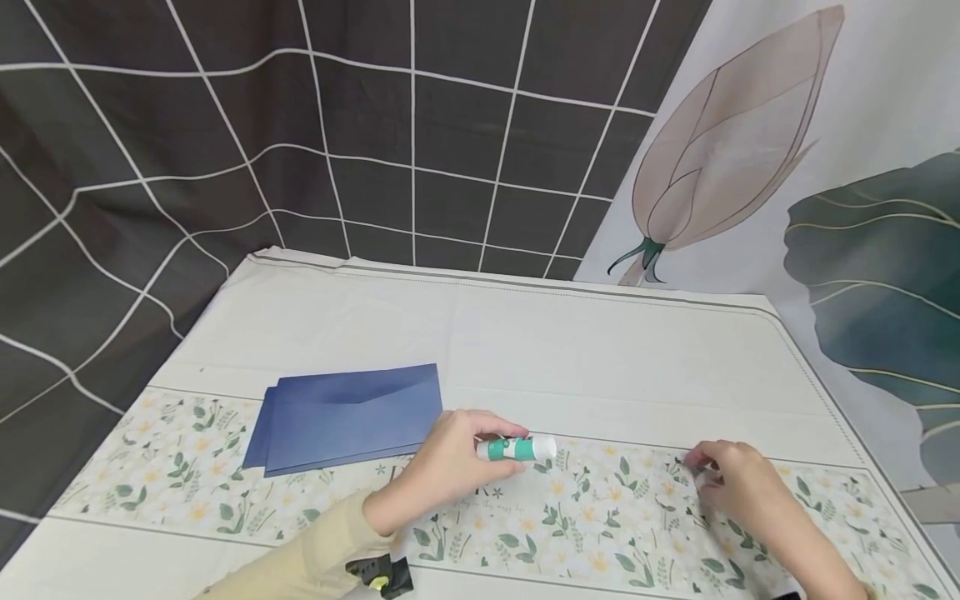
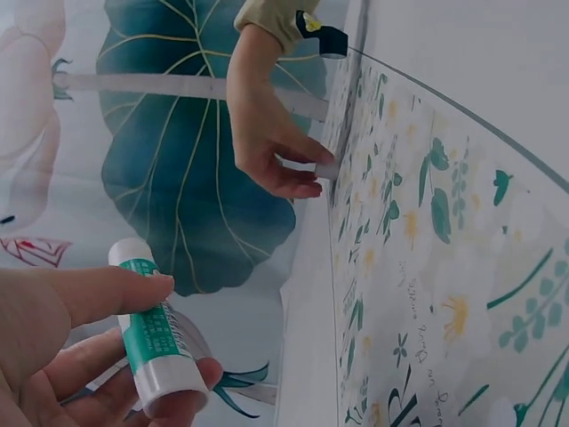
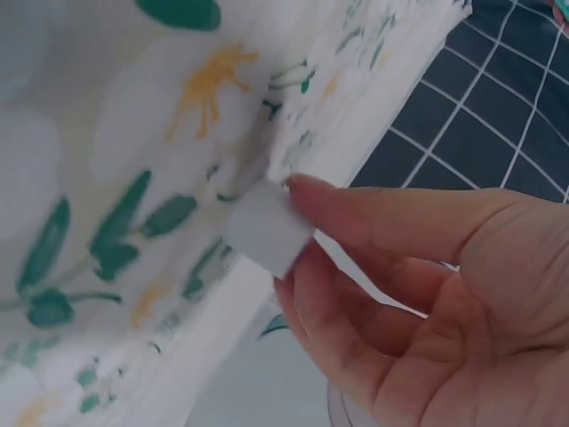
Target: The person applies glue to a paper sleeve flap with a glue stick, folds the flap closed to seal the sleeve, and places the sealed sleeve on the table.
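Observation:
In the head view my left hand (image 1: 457, 454) grips a green and white glue stick (image 1: 517, 449) above the table, its white end pointing right. The left wrist view shows the thumb pressed along the green label of the glue stick (image 2: 156, 329). Off to the right, my right hand (image 1: 742, 483) pinches a small white cap (image 3: 271, 229) between thumb and fingers, close to the table surface. Two overlapping blue envelopes (image 1: 352, 425) lie on the table just left of my left hand, which hides their lower right corner.
A white cloth with a floral band (image 1: 600, 508) covers the table (image 1: 562, 350). Behind it hangs a dark curtain with a white grid (image 1: 465, 125). At the right is a pale curtain (image 1: 757, 217) printed with a bud and a large leaf.

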A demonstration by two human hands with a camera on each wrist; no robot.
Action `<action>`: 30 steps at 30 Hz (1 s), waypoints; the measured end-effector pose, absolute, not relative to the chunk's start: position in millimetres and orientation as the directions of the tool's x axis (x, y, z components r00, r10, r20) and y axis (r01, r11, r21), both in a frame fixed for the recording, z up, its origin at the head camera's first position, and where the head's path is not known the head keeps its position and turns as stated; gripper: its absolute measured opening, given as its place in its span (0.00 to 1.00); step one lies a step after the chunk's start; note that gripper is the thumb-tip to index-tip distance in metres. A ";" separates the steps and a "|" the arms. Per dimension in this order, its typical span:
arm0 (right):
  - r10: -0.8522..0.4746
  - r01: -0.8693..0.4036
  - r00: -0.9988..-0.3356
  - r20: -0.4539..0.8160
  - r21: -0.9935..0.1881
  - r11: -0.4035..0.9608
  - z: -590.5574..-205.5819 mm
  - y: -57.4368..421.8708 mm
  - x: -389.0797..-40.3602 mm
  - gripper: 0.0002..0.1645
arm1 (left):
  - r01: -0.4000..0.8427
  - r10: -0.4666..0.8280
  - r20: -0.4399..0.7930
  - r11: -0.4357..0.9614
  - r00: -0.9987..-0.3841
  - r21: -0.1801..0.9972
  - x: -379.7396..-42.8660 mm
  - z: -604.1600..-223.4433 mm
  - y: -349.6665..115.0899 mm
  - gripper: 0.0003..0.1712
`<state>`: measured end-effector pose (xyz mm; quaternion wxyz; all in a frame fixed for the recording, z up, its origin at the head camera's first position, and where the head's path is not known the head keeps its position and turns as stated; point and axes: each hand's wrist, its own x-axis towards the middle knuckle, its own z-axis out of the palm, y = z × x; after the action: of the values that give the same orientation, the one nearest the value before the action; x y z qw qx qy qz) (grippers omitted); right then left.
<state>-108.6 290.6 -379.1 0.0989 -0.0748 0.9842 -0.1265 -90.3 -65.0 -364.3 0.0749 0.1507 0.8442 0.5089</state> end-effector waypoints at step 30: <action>-0.509 -0.378 -0.817 0.272 -0.919 0.114 -350.7 202.0 -111.8 0.15 | 0.263 0.357 0.109 0.416 -0.927 0.871 -88.4 -366.9 -53.6 0.16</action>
<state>-111.8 202.0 -350.7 0.0551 -0.2977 0.7444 -0.5951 -88.4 -53.6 -366.9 0.0466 0.1846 0.8400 0.5081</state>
